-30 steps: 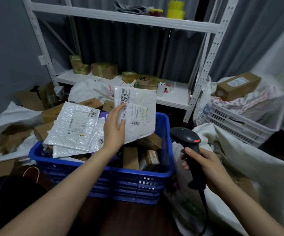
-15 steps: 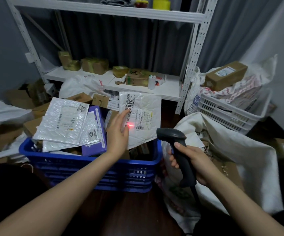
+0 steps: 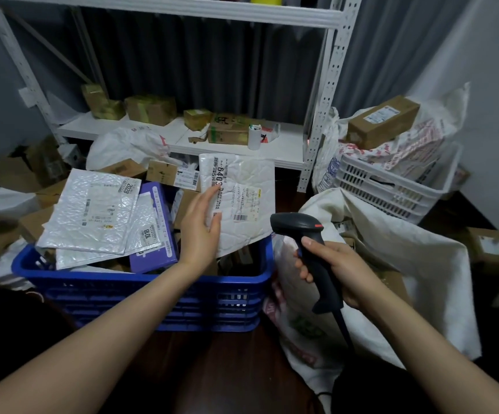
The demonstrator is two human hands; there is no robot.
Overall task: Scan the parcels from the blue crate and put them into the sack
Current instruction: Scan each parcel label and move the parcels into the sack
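Head view: the red scan dot seen on the label half a second ago is gone, so the scan has likely registered and the sack comes next. Left hand [image 3: 201,227] grips the white padded mailer [image 3: 242,201] by its left edge, upright over the blue crate [image 3: 158,297], label facing the scanner [image 3: 308,234]. Right hand [image 3: 336,271] is closed round the scanner handle, just right of the mailer. The sack [image 3: 391,252] lies open right of the crate, beside the right hand.
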